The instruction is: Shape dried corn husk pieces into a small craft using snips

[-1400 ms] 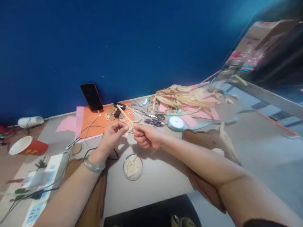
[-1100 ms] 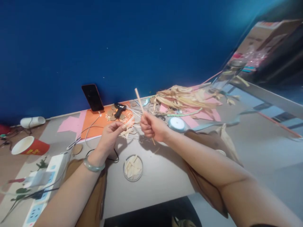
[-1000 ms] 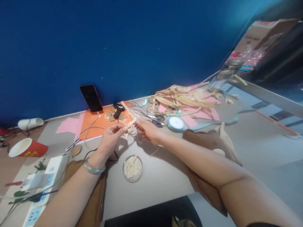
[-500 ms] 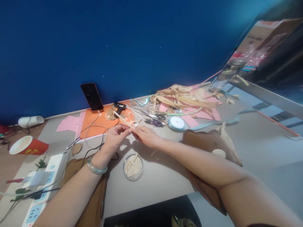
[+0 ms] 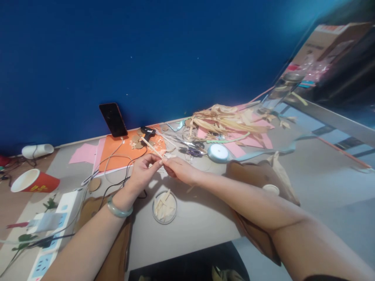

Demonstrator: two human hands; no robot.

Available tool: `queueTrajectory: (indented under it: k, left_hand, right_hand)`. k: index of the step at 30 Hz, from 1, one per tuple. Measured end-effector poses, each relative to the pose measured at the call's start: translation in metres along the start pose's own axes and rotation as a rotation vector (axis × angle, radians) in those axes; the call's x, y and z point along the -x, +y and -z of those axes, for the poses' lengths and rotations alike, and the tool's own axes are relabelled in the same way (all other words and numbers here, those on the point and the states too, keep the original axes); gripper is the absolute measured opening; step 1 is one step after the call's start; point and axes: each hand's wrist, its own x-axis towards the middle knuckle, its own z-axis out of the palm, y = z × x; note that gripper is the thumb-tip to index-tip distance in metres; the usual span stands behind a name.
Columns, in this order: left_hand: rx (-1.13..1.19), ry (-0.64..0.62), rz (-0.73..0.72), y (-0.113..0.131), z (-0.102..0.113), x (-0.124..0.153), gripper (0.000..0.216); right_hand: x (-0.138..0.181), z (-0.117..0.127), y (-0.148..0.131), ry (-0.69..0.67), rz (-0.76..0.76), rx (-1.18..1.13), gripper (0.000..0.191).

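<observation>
A thin pale stick slants up and to the left from between my fingertips. My left hand pinches it near its lower end, thumb on top. My right hand is closed at that same end, its fingertips touching those of the left. Whatever else the fingers cover is hidden. Below the hands stands a small round dish holding cut pale strips. Beyond them, a black glue gun lies on an orange sheet among pale scraps and brown discs.
Scissors and a light-blue ribbon spool lie to the right. Dried husks are heaped on pink paper. A phone leans on the blue wall. At left are a tilted red cup, a power strip and cables.
Both hands keep almost the same pose on the stick. Only slight finger movement shows, and the view has shifted very little.
</observation>
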Motion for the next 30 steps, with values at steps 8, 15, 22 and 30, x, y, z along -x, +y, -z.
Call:
queueTrajectory:
  k: [8, 15, 22, 30]
  left_hand:
    - [0.089, 0.027, 0.037, 0.0055, -0.0002, -0.0003, 0.022]
    - [0.207, 0.064, 0.104, 0.008, -0.0044, 0.0007, 0.024]
    - [0.122, 0.033, 0.093, 0.0051, -0.0021, 0.0003, 0.023]
    - [0.003, 0.006, 0.0, -0.0011, 0.0021, -0.0008, 0.03]
  right_hand:
    - [0.0023, 0.0006, -0.0076, -0.08, -0.117, -0.389, 0.05]
    - [0.0002, 0.0037, -0.0028, 0.225, 0.197, -0.243, 0.032]
    - [0.0007, 0.0056, -0.0041, 0.259, 0.237, -0.109, 0.026]
    - [-0.0022, 0.008, 0.001, 0.245, 0.258, 0.001, 0.024]
